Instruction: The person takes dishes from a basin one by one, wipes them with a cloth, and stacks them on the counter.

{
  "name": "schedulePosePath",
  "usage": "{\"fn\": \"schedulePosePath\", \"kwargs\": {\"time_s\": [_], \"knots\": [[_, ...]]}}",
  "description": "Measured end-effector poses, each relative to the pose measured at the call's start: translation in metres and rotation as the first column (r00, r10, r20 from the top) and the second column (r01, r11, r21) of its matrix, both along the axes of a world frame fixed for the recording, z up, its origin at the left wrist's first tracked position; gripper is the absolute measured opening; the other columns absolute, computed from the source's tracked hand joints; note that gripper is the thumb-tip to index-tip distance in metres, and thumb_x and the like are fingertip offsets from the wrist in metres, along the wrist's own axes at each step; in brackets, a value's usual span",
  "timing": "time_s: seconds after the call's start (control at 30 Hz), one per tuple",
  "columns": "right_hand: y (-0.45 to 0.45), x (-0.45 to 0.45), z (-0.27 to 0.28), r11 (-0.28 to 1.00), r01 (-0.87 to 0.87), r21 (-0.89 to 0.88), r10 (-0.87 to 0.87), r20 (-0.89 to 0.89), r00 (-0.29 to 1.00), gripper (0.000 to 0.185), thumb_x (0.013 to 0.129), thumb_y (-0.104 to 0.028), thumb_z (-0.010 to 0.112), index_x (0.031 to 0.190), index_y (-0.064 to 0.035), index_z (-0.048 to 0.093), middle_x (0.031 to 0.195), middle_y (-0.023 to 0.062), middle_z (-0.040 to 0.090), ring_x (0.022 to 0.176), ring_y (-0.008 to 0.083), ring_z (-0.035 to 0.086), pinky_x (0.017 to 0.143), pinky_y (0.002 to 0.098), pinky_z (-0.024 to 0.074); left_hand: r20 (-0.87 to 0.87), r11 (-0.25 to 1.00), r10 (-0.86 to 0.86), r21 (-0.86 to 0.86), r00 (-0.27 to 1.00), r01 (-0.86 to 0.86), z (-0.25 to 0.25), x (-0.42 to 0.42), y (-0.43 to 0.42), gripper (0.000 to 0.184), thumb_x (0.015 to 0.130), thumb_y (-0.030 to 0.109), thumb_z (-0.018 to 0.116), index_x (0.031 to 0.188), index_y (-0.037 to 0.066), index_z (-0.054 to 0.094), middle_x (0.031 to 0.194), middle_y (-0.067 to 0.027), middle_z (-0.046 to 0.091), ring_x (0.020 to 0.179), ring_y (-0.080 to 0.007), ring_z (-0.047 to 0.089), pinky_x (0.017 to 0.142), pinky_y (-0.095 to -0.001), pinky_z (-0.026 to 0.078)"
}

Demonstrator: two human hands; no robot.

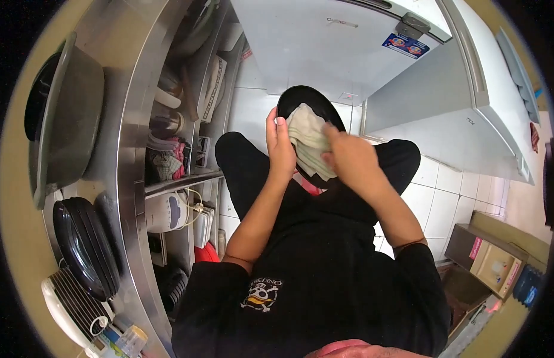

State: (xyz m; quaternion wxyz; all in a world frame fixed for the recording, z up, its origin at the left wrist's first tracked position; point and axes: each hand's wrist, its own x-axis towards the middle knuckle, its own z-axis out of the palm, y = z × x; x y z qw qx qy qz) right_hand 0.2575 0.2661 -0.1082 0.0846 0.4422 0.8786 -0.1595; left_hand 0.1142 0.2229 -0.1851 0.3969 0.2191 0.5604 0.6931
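Note:
A black oval plate [298,95] is tilted up above my lap, between my knees. My left hand [281,148] holds it by its left rim, with the thumb on the inner side. A pale green-white cloth [308,138] lies bunched against the plate's inner face. My right hand [353,160] is at the cloth's right side, fingers bent and pressed to it; the fingertips are somewhat blurred. The cloth hides most of the plate's surface.
A steel counter [131,119] with crowded lower shelves runs along the left. On it are a grey basin [80,113] and stacked black plates [86,247]. A white freezer [325,53] stands ahead, a grey fridge [444,107] at right. Wooden boxes [489,268] are at lower right.

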Motion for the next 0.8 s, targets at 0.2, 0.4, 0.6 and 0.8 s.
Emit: {"fn": "schedulePosePath", "kwargs": {"time_s": [0.2,0.4,0.6,0.8], "knots": [[-0.017,-0.012,0.005,0.994,-0.086,-0.062,0.065,-0.284,0.957,0.063,0.081,-0.022,0.069,0.134,-0.0007,0.043,0.110,0.0197,0.058,0.099,0.0362,0.059,0.079,0.0432,0.0510,-0.003,0.995,0.075,-0.061,0.997,-0.075,-0.001,0.001,-0.003,0.047,0.104,0.030,0.034,0.137,-0.004,0.038,0.129,-0.0163,0.051,0.117,-0.0214,0.050,0.100,-0.0320,0.039],[-0.019,-0.018,-0.050,0.959,-0.175,0.222,0.241,-0.321,0.916,0.076,0.075,-0.022,0.071,0.142,-0.0081,0.038,0.145,0.0192,0.035,0.133,0.0484,0.030,0.105,0.0580,0.0329,0.065,0.998,-0.053,0.024,0.996,0.052,0.001,0.000,-0.005,0.054,0.103,0.033,0.034,0.144,-0.003,0.030,0.138,-0.0179,0.045,0.126,-0.0235,0.044,0.105,-0.0339,0.035],[0.001,-0.026,-0.077,0.941,-0.002,0.337,0.210,-0.580,0.787,0.071,0.070,0.000,0.066,0.137,-0.0015,0.041,0.142,0.0187,0.042,0.134,0.0422,0.035,0.109,0.0479,0.0322,-0.144,0.993,-0.110,0.017,0.983,0.114,0.011,0.009,-0.008,0.056,0.103,0.032,0.034,0.144,-0.006,0.028,0.139,-0.0199,0.044,0.127,-0.0248,0.043,0.107,-0.0343,0.031],[-0.009,-0.041,-0.084,0.990,0.132,-0.048,-0.106,-0.873,0.475,0.047,0.074,-0.006,0.064,0.119,0.0009,0.056,0.120,0.0224,0.058,0.111,0.0412,0.056,0.094,0.0432,0.0460,-0.180,0.995,-0.087,0.022,0.980,0.093,0.011,0.003,-0.007,0.043,0.104,0.026,0.035,0.137,-0.002,0.037,0.125,-0.0143,0.051,0.115,-0.0191,0.048,0.099,-0.0310,0.038]]}}
